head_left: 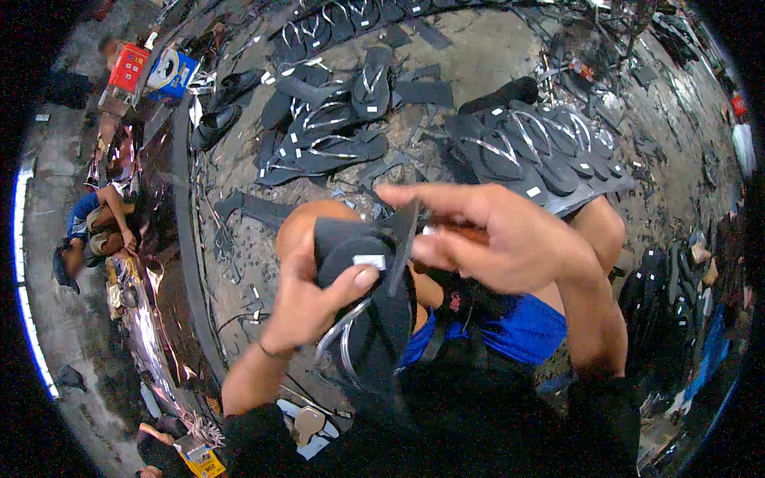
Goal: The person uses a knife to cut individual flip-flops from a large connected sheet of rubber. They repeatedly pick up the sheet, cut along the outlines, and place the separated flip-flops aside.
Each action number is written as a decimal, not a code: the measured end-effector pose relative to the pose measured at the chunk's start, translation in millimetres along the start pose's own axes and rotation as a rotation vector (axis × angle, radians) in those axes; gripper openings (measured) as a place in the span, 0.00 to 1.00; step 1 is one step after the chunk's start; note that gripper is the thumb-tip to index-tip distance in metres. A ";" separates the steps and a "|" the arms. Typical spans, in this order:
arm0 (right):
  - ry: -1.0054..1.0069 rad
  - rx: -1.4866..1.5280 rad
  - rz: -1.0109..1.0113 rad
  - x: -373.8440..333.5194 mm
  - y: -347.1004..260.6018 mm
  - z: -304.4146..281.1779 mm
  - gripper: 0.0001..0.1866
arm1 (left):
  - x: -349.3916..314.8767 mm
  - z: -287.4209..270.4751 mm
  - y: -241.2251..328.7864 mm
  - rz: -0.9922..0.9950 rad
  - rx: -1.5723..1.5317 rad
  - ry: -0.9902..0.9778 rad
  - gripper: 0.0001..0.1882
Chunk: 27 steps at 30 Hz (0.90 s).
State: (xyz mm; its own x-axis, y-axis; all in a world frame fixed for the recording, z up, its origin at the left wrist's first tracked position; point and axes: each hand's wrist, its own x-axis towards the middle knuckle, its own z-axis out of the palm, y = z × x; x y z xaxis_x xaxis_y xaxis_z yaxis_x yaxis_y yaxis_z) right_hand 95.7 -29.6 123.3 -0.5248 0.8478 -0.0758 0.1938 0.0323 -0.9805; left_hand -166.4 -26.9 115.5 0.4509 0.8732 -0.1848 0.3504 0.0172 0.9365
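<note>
a grimy concrete floor (494, 64) strewn with dark scraps spreads beyond the black sandal (382, 323), which is held up above the person's lap. past the sandal on its left lies a jumble of strapped sandals (339, 151); past it on its right is another group (510, 151). well to its left, another person (100, 219) sits hunched.

the left hand (303, 291) is clamped on the sandal, thumb pressed on its upper face beside a white label (369, 261). the right hand (514, 239) is at the sandal's right edge, by a thin dark flap (403, 251); blur hides whether its fingers pinch that.

a slack left thumb could let the sandal twist. rubbing by that thumb might lift the label, and a hard, uneven tug might tear the flap.
</note>
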 end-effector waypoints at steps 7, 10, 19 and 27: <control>0.342 0.509 -0.001 -42.5 44.8 17.4 0.25 | 36.0 -18.9 69.6 0.125 0.455 0.148 0.26; 0.407 0.646 0.053 -51.9 61.8 46.5 0.25 | -50.4 21.0 -15.9 0.202 -0.128 -0.489 0.28; 0.744 0.233 -0.016 -70.5 71.5 88.0 0.23 | 21.3 124.7 -39.9 -0.068 -1.349 0.460 0.18; 0.930 -0.386 0.160 -172.5 82.2 133.5 0.15 | 23.3 133.4 -39.9 -0.238 -1.364 0.528 0.13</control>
State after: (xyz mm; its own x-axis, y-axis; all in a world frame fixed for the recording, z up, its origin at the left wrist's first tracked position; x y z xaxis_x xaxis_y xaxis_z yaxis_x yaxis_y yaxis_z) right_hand 91.5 -243.9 31.5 0.3504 0.9273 0.1316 0.5459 -0.0880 -0.8332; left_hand -60.4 -72.2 34.0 0.0462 0.8512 -0.5228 -0.7865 0.3537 0.5063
